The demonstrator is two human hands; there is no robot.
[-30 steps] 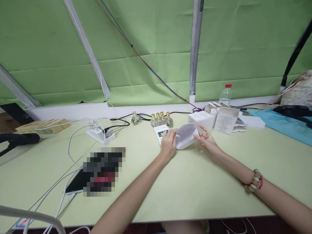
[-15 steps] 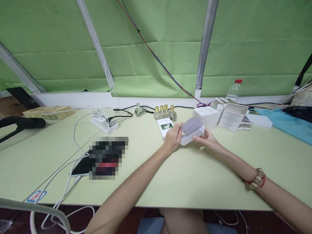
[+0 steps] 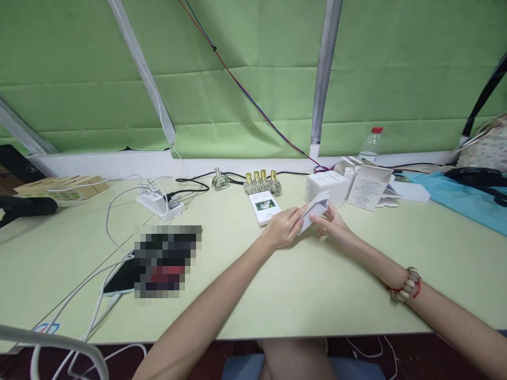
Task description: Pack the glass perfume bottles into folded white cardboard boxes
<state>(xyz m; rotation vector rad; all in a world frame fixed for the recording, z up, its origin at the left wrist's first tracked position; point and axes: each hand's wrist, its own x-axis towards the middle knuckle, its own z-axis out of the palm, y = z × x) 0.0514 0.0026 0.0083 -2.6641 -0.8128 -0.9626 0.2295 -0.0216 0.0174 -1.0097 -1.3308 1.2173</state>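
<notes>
A white cardboard box (image 3: 312, 216) is between my two hands, low over the table, with a flap raised at its right end. My left hand (image 3: 283, 227) wraps over the left part of the box. The fingers of my right hand (image 3: 335, 224) pinch its right end near the flap. Just beyond my left hand lies a flat white box with a flower picture (image 3: 264, 207). Behind that stand several small glass bottles with gold caps (image 3: 262, 182). A white printed carton (image 3: 328, 187) stands past my right hand.
Folded white cartons (image 3: 368, 187) and a red-capped plastic bottle (image 3: 371, 143) stand at the back right, beside blue cloth (image 3: 447, 198). One clear glass bottle (image 3: 219, 180) is at the back. Leftward are a power strip (image 3: 162, 205), white cables and a tablet (image 3: 122, 277), partly pixelated.
The box has been turned so its open inside no longer shows, and it looks narrower. My left hand now covers more of it. The whole view has shifted slightly.
</notes>
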